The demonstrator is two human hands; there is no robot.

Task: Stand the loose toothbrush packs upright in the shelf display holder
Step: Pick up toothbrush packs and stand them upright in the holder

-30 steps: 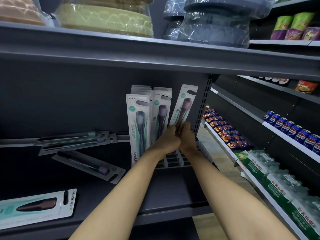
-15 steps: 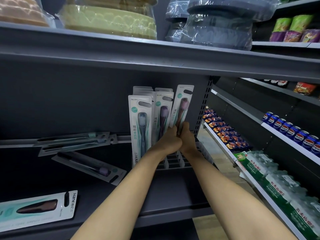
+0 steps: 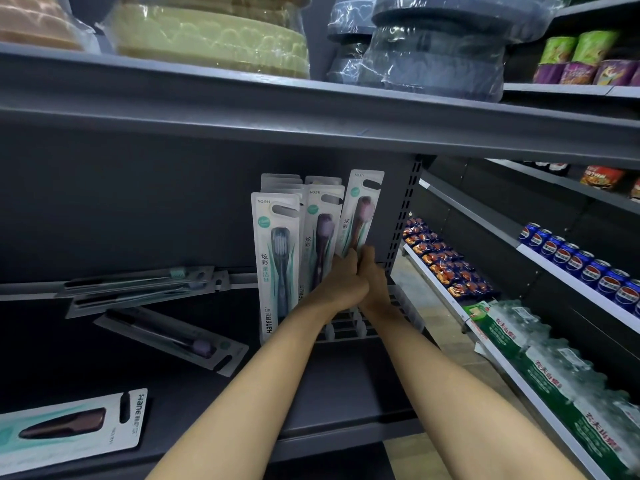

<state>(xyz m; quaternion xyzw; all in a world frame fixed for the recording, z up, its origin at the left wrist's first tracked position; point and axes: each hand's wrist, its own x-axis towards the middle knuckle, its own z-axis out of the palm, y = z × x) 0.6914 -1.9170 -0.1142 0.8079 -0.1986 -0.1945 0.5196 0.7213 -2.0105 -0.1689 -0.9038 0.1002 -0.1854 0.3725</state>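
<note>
While gripping one tilted pack [image 3: 360, 216] together, left hand [image 3: 341, 287] and right hand [image 3: 372, 282] touching above holder [image 3: 360, 329]; four loose packs flat on shelf [image 3: 346, 382].

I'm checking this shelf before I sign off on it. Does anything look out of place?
Yes. Four toothbrush packs lie flat left of the holder, and the pack under both hands leans against its upright neighbours.

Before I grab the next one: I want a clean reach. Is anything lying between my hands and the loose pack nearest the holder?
Nothing visible does. The loose pack lies flat on bare shelf, left of both hands.
</note>
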